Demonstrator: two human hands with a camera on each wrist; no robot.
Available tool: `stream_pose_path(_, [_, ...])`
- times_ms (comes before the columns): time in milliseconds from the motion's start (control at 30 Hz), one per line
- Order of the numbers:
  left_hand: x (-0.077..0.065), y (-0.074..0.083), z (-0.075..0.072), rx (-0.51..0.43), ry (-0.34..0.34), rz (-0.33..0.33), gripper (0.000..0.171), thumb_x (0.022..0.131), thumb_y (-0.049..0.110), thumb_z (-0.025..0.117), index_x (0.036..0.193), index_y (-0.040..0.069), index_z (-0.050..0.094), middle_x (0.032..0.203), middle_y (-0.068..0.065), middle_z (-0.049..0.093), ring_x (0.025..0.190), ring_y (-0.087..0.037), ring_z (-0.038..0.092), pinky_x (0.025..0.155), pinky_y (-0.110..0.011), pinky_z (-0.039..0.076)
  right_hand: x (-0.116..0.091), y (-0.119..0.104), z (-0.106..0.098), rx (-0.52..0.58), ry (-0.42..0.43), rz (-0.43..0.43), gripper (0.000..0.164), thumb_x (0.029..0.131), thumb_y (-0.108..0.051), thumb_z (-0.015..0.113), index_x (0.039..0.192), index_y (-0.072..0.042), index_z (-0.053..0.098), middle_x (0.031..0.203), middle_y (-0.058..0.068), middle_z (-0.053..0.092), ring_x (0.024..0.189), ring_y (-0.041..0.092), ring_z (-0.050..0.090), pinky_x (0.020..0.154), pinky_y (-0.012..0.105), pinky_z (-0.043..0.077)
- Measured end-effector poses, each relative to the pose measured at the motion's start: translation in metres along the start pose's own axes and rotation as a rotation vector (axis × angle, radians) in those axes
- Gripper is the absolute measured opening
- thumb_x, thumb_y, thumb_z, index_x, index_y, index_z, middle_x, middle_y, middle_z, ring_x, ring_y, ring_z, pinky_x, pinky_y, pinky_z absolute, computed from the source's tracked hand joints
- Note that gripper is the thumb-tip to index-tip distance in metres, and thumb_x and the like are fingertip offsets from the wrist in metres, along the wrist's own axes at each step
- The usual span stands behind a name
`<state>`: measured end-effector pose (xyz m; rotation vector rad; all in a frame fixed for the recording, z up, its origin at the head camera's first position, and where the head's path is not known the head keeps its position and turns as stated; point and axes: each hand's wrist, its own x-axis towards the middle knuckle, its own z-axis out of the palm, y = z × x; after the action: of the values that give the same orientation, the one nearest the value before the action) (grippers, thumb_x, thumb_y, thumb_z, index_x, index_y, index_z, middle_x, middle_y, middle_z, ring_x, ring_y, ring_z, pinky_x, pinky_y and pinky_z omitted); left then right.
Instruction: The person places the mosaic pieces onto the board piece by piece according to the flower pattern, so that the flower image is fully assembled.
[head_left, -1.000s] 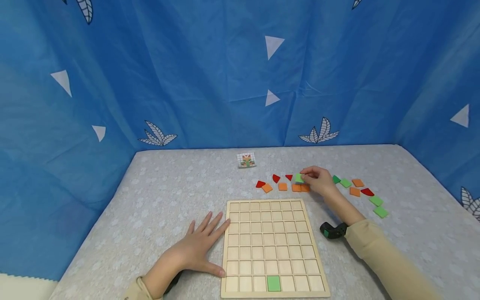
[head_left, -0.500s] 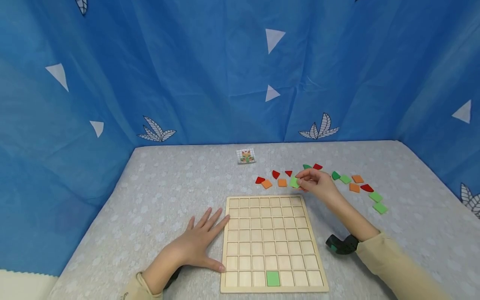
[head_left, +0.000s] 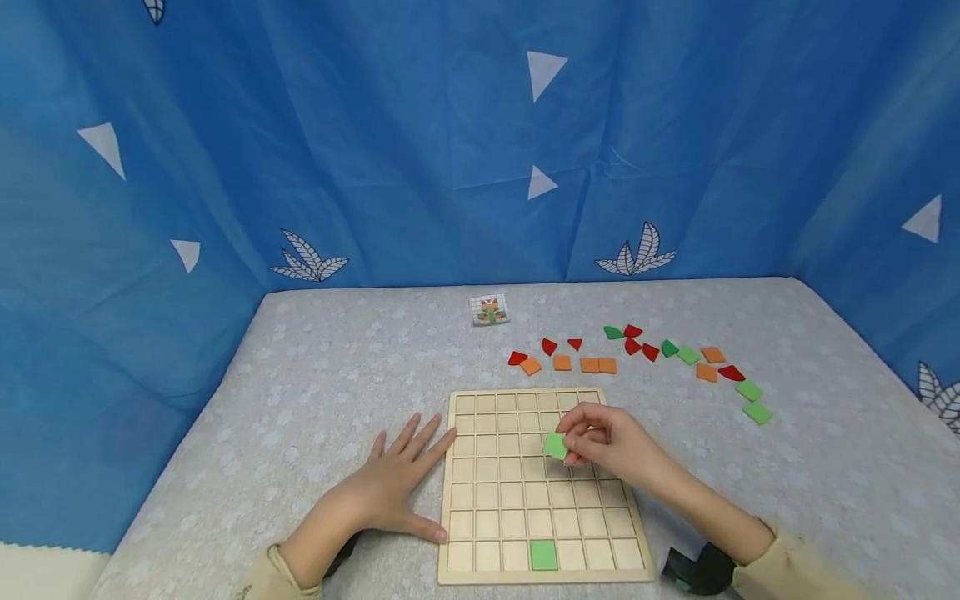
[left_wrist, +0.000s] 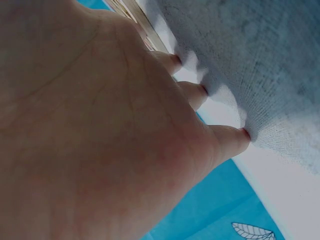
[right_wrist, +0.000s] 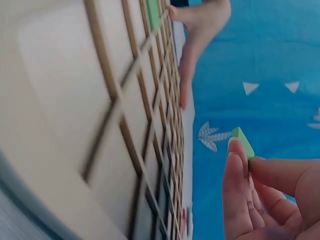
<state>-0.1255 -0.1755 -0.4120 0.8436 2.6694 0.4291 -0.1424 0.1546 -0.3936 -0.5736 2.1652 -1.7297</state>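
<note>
My right hand pinches a light green square tile between thumb and fingers, over the upper right part of a wooden grid board. In the right wrist view the pinched tile stands out past the fingertips, held above the grid. Spread flat on the table, my left hand touches the board's left edge with its thumb and a fingertip. Its fingertips press on the cloth in the left wrist view. One green tile sits in a bottom-row cell of the board.
Beyond the board lie several orange squares, red pieces and dark green pieces. Light green squares lie farther right. A small picture card rests at the back, before a blue curtain.
The right hand has carried the light green tile from the loose pieces toward me and left, over the board. The left hand has stayed at the board's edge.
</note>
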Motion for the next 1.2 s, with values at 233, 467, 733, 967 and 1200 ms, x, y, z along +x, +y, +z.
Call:
stream_pose_path(233, [-0.001, 0.000, -0.001, 0.002, 0.002, 0.008, 0.119, 0.060, 0.075, 0.064, 0.152, 0.019, 0.015, 0.155, -0.011, 0.003, 0.138, -0.037, -0.003, 0.097, -0.070, 0.004, -0.012, 0.011, 0.023, 0.040, -0.124, -0.029, 0.007, 0.089, 0.002, 0.061, 0.096, 0.003, 0.061, 0.077, 0.013, 0.061, 0.068, 0.028, 0.066, 0.062, 0.038, 0.054])
stream_pose_path(467, [-0.001, 0.000, -0.002, 0.008, 0.002, 0.012, 0.118, 0.061, 0.075, 0.064, 0.152, 0.017, 0.015, 0.155, -0.011, 0.004, 0.138, -0.037, -0.003, 0.096, -0.071, 0.005, -0.014, 0.019, 0.032, -0.024, -0.164, -0.068, 0.004, 0.088, -0.003, 0.064, 0.092, -0.003, 0.064, 0.074, 0.007, 0.062, 0.063, 0.021, 0.064, 0.058, 0.035, 0.054])
stream_pose_path(733, [0.000, 0.001, -0.002, 0.019, 0.000, 0.006, 0.118, 0.061, 0.075, 0.064, 0.152, 0.018, 0.015, 0.155, -0.011, 0.003, 0.138, -0.037, -0.003, 0.097, -0.070, 0.005, -0.017, 0.022, 0.035, -0.150, -0.143, -0.120, 0.004, 0.087, -0.009, 0.067, 0.089, -0.012, 0.065, 0.072, -0.001, 0.062, 0.061, 0.014, 0.061, 0.054, 0.028, 0.051])
stream_pose_path(967, [0.000, 0.001, -0.002, 0.020, 0.005, 0.003, 0.119, 0.060, 0.075, 0.064, 0.152, 0.018, 0.015, 0.155, -0.010, 0.003, 0.138, -0.037, -0.003, 0.097, -0.070, 0.005, -0.019, 0.024, 0.037, -0.255, -0.122, -0.217, 0.009, 0.086, -0.009, 0.068, 0.088, -0.017, 0.064, 0.075, -0.008, 0.060, 0.064, 0.005, 0.056, 0.054, 0.025, 0.049])
stream_pose_path(1200, [0.000, 0.001, -0.002, 0.010, 0.003, 0.001, 0.119, 0.060, 0.075, 0.064, 0.152, 0.018, 0.015, 0.155, -0.010, 0.003, 0.138, -0.036, -0.003, 0.097, -0.070, 0.004, -0.021, 0.021, 0.040, -0.338, -0.139, -0.262, 0.012, 0.086, -0.008, 0.068, 0.088, -0.019, 0.064, 0.077, -0.014, 0.059, 0.066, 0.002, 0.055, 0.055, 0.022, 0.048])
